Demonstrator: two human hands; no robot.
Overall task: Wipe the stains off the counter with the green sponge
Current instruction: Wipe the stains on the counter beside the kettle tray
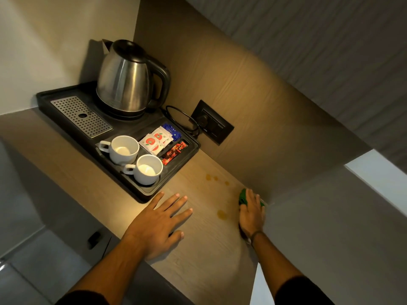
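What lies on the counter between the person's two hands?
In the head view, an orange-brown stain lies on bare counter between the flat left hand and the right hand covering the green sponge.

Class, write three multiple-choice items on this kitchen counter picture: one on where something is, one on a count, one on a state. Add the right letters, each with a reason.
1. Where is the green sponge?
A. on the tray
B. under the right hand, by the back wall
C. inside a cup

2. How many white cups stand on the tray?
A. one
B. two
C. four

3. How is the left hand?
A. flat, fingers spread on the counter
B. gripping the kettle
C. holding a cup

Key: 1 B, the right hand covers it; 2 B, two cups show; 3 A, the left hand lies empty, palm down, on the counter.
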